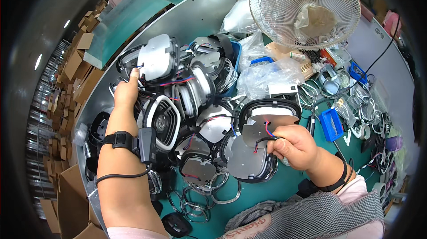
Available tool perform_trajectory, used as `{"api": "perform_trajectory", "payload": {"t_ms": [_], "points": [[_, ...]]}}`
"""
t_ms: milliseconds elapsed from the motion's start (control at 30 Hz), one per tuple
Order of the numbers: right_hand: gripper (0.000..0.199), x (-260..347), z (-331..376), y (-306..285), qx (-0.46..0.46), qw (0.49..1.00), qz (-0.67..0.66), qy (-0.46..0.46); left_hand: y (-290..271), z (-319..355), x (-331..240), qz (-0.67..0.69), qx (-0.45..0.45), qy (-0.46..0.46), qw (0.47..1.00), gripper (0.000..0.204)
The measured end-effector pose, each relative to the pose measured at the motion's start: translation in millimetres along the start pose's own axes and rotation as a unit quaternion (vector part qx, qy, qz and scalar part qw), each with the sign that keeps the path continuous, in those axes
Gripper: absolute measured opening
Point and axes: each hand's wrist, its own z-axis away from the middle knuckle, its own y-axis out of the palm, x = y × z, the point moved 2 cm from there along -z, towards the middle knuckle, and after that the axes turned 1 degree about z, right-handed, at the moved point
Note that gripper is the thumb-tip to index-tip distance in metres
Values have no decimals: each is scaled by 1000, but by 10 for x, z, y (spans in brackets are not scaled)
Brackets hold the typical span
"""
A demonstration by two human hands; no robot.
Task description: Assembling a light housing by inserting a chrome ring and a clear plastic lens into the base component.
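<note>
My left hand (126,91) reaches into the upper left of a heap of parts. Its thumb presses the near edge of a black-rimmed housing with a silver metal plate (156,59); the other fingers are hidden beneath. To the right, my right hand (297,146) is closed, with thumb and finger pinched on a short black cable (265,140) that has red and blue wires. Just behind the cable stands a black-framed housing (269,108) with a silver plate. Another round silver-plated housing (249,161) lies below it, partly overlapped.
Several similar housings (199,170) and metal rings (193,210) cover the green table (247,196). A caged fan (304,8) stands at the back. Plastic bags (269,79), a blue tray (331,124) and cables crowd the right. Cardboard boxes (73,194) stand beyond the left edge.
</note>
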Motion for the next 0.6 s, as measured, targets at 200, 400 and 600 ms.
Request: {"api": "perform_trajectory", "payload": {"t_ms": [200, 400, 600], "points": [[34, -103, -436, 7, -9, 997, -66, 29, 115, 342, -98, 19, 112, 26, 993, 101], [32, -434, -705, 136, -36, 996, -65, 41, -59, 638, 48, 97, 162, 25, 982, 86], [30, -580, -605, 78, -70, 992, -74, 69, -443, 1107, 362, 124, 101, 74, 984, 76]]}}
